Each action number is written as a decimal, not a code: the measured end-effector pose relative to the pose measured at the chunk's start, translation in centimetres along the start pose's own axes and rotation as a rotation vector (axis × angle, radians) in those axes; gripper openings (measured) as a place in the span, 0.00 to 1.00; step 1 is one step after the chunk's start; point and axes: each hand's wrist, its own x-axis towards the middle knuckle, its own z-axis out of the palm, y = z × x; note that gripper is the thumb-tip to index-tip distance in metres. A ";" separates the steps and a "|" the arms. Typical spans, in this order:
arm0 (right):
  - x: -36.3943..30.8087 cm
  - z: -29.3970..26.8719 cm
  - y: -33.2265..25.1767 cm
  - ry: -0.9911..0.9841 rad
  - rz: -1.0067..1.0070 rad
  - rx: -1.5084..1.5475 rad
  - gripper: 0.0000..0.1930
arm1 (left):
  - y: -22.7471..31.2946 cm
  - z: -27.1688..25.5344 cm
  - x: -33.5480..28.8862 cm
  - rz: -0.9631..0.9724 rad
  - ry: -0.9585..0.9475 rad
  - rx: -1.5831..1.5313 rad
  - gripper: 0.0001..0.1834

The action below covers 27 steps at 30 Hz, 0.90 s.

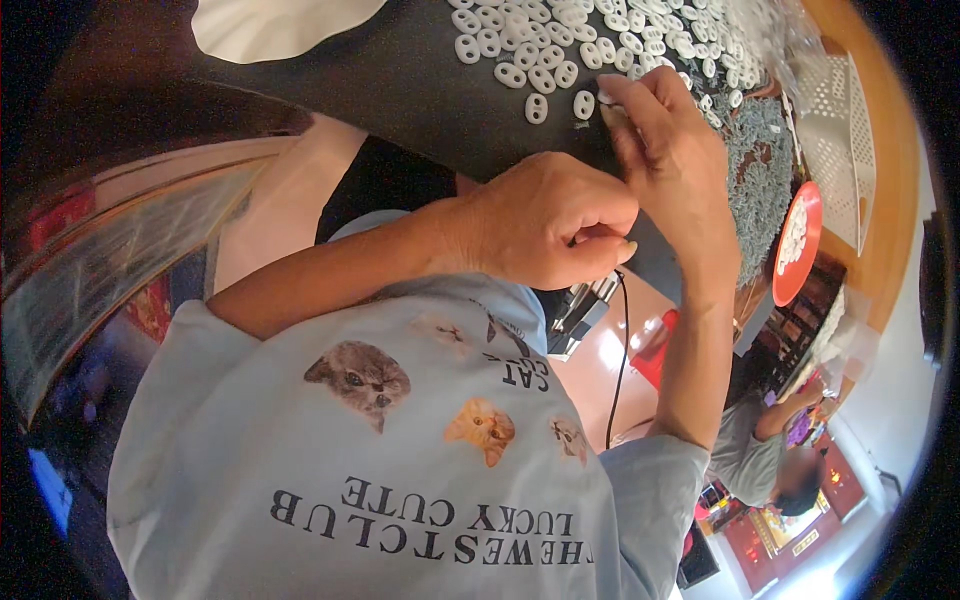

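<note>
My left hand point(555, 222) is closed over the near edge of the dark tabletop point(400, 105), its thumb and fingers pressed together; what it holds, if anything, is hidden. Beyond it and to the right, my right hand point(668, 140) bends over the table with thumb and forefinger pinched on a small white piece point(605, 98). Many white oval pieces with two holes point(545, 55) lie spread in front of it. Two of them, including one white oval piece point(584, 104), lie apart from the rest, just left of my right fingertips.
A heap of small grey-blue bits point(755, 170) lies right of my right hand. Beyond it are a red dish point(808, 265) with white pieces and a white perforated basket point(838, 140). A white wavy-edged dish point(270, 30) is at far left. Another person point(750, 450) works at lower right.
</note>
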 end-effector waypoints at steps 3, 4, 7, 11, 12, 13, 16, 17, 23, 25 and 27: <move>0.0 -0.1 0.5 0.050 -0.004 -0.019 0.11 | -0.2 -0.1 0.0 0.017 -0.007 0.011 0.14; 0.0 -0.4 0.4 0.080 0.020 -0.016 0.11 | -0.2 -0.1 0.0 0.017 -0.015 0.009 0.14; -1.0 -1.1 0.7 0.093 0.063 0.008 0.09 | -0.2 -0.3 0.0 0.014 -0.028 0.006 0.14; -2.4 -1.3 1.0 0.037 0.110 0.006 0.07 | -0.2 -0.3 0.0 0.020 -0.026 -0.008 0.14; -2.6 -1.1 1.0 0.036 0.114 0.004 0.07 | -0.1 -0.3 -0.1 0.021 -0.029 0.008 0.14; -2.8 -1.0 1.1 0.043 0.092 -0.006 0.07 | 0.0 -0.4 -0.1 0.021 -0.031 0.024 0.14; -3.2 -1.1 1.3 0.049 0.090 0.020 0.06 | 0.0 -0.4 0.1 -0.023 -0.030 0.005 0.13; -3.5 -1.2 1.2 0.045 0.112 0.057 0.06 | 0.0 -0.4 0.1 -0.023 -0.031 0.004 0.13; -5.9 -3.0 1.4 0.074 0.263 0.102 0.05 | -0.1 -0.4 -0.1 -0.027 -0.059 -0.025 0.14; -7.1 -3.5 1.7 0.065 0.260 0.098 0.05 | -0.3 -0.2 -0.1 0.009 -0.035 0.000 0.14; -8.3 -3.8 1.4 0.056 0.261 0.094 0.05 | -0.2 -0.2 -0.1 0.011 -0.041 0.004 0.14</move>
